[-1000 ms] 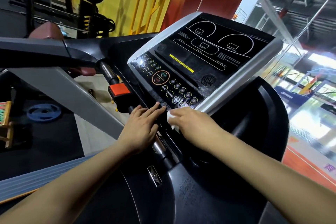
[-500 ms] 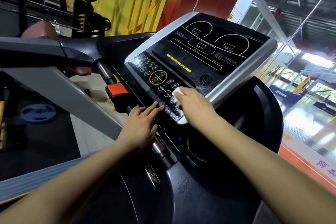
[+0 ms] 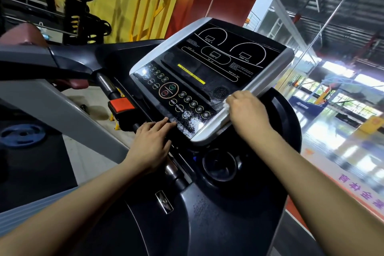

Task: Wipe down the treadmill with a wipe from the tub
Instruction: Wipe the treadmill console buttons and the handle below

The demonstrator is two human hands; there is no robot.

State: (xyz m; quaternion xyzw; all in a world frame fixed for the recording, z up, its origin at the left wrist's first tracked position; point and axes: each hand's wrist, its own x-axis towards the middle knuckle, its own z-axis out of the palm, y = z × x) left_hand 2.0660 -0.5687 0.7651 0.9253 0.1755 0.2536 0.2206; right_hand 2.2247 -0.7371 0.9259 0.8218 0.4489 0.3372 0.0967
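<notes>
Our right hand (image 3: 248, 113) grasps the white wipe (image 3: 227, 104) at the console (image 3: 209, 64) right edge, the unwiped screen lying far-left of it, while our left hand (image 3: 152, 143) rests flat, fingers released.

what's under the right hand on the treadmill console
A white wipe peeks out from under the right hand, pressed at the console by its silver right edge. Most of the wipe is covered by the hand.
</notes>
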